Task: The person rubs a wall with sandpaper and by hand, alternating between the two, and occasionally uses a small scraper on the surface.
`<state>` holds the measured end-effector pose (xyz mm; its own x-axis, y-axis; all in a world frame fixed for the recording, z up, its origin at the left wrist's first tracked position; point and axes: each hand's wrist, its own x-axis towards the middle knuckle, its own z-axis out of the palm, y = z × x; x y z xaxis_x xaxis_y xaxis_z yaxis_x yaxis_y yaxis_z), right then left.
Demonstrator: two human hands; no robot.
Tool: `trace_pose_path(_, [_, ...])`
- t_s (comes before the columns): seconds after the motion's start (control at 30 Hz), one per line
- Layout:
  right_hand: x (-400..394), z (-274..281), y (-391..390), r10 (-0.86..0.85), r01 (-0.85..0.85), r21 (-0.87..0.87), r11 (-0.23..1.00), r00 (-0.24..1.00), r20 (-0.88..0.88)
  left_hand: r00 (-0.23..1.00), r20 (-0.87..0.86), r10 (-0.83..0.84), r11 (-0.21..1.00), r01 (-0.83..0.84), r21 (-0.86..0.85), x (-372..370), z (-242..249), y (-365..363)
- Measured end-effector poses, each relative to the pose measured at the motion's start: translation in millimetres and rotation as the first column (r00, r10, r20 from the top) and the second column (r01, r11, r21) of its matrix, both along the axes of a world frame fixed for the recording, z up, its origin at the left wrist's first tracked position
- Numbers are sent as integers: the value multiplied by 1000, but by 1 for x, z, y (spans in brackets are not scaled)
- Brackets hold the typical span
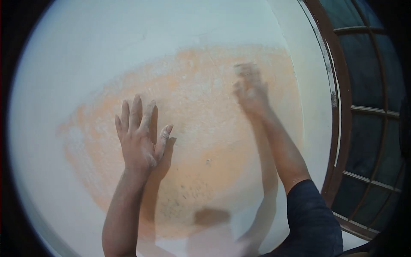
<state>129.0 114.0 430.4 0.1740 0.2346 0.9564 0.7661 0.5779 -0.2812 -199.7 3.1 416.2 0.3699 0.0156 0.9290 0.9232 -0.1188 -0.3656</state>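
Fingers apart, my left hand is raised flat against or very near a white wall, with white dust on the fingers and thumb. A large orange patch with whitish smears spreads over the wall behind both hands. Up and to the right, my right hand is at the upper part of the patch, blurred by motion. Its fingers are smeared, and whether something lies between it and the wall cannot be made out.
At the right stands a brown-framed window with dark panes and crossing bars. A wall corner runs vertically between the patch and the frame. Shadows of the arms and head fall on the wall. Small dark specks mark the patch's lower part.
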Motion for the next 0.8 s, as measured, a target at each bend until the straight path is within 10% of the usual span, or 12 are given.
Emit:
trace_pose_path(0.07, [3, 25, -8, 127, -125, 21, 992, 962, -241, 994, 67, 85, 996, -84, -18, -6, 2, 11])
trace_pose_path(0.13, [17, 52, 74, -137, 151, 20, 988, 937, -321, 987, 64, 145, 989, -144, -24, -1, 0, 8])
trace_pose_path(0.27, [-70, 18, 15, 86, -247, 360, 900, 909, 408, 976, 80, 204, 978, -206, 22, 4, 5, 10])
trace_pose_path(0.4, [-38, 10, 14, -135, -43, 323, 945, 851, 507, 971, 113, 211, 977, -214, 14, 12, 5, 13])
trace_pose_path(0.6, [153, 46, 93, -139, 85, -153, 985, 911, -388, 965, 125, 232, 970, -238, 39, 7, 5, 19])
trace_pose_path(0.7, [133, 58, 89, -95, 41, -126, 991, 882, -461, 956, 165, 242, 965, -255, 60, 20, 3, 27])
trace_pose_path(0.8, [50, 66, 59, -47, 26, 186, 982, 993, 112, 932, 257, 255, 962, -273, 33, 44, -7, 19])
